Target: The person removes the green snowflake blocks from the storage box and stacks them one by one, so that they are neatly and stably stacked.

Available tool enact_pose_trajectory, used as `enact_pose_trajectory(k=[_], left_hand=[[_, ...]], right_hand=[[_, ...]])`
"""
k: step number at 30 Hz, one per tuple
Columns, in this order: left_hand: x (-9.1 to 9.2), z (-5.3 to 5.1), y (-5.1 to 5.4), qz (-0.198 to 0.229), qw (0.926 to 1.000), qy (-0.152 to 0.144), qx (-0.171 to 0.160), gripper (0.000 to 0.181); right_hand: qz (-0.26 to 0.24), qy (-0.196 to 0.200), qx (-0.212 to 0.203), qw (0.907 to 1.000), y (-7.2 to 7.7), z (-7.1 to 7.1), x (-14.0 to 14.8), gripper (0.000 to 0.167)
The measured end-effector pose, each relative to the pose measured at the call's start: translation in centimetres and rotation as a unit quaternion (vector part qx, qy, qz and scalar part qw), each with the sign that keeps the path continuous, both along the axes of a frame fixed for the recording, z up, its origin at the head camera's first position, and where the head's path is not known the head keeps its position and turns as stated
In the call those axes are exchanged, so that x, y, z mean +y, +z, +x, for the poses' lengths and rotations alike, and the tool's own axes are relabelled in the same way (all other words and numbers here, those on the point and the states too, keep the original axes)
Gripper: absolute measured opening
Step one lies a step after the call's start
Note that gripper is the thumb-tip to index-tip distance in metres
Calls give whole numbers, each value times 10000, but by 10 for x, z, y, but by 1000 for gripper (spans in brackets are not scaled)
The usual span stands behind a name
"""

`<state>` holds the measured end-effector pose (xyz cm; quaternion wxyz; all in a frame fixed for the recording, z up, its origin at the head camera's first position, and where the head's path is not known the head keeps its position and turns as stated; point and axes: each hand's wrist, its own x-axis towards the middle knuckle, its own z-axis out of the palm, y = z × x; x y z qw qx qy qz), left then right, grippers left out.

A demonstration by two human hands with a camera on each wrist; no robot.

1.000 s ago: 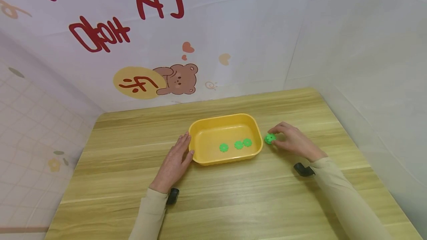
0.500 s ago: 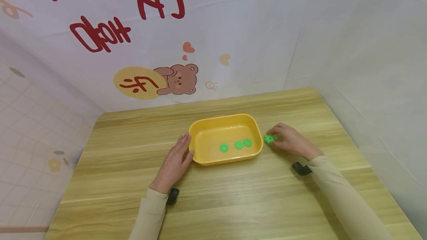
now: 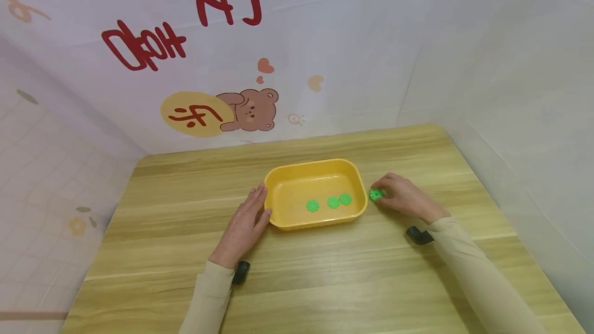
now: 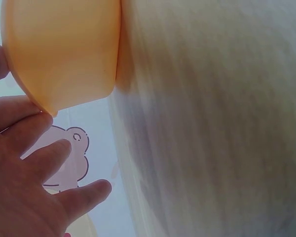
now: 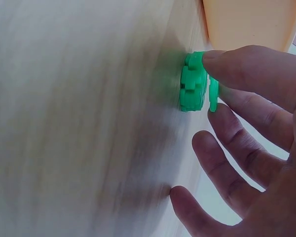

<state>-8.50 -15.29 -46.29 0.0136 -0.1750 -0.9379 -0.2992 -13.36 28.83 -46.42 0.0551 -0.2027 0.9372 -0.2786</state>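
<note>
My left hand [image 3: 241, 228] rests against the left end of a yellow plastic tray [image 3: 315, 223], its fingers fairly straight along the rim. In the left wrist view, fingertips and thumb touch the tray's outer wall [image 4: 64, 54], while the lower fingers spread free. Beside the tray's right end, my right hand [image 3: 406, 197] pinches a thin green notched disc [image 5: 214, 94] with thumb and fingers. That disc stands slightly apart from a small stack of green notched discs [image 5: 191, 86] on the table. Three green discs [image 3: 313, 205] lie flat inside the tray, two of them touching or nearly so.
The wood-grain table [image 3: 315, 282] runs up to a white printed wall covering [image 3: 352, 66] at the back and sides. A black wrist camera mount [image 3: 241, 272] sits at the left wrist, another black mount [image 3: 419, 235] at the right.
My right hand has shifted slightly toward the tray over the green discs, its fingers still around them. My left hand stays at the tray's rim. The head view has shifted a little.
</note>
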Motion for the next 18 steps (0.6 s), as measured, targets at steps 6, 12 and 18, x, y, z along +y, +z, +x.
enact_pose_trajectory(k=[6, 12, 18], left_hand=[[1, 0, 1, -4, 10000, 7, -26, 60], [1, 0, 1, -26, 10000, 26, -43, 60], [1, -1, 0, -30, 10000, 34, -39, 60]], right_hand=[[56, 14, -10, 10000, -2, -1, 1, 29], [65, 53, -35, 10000, -3, -2, 3, 28], [71, 46, -68, 9999, -4, -2, 3, 28]])
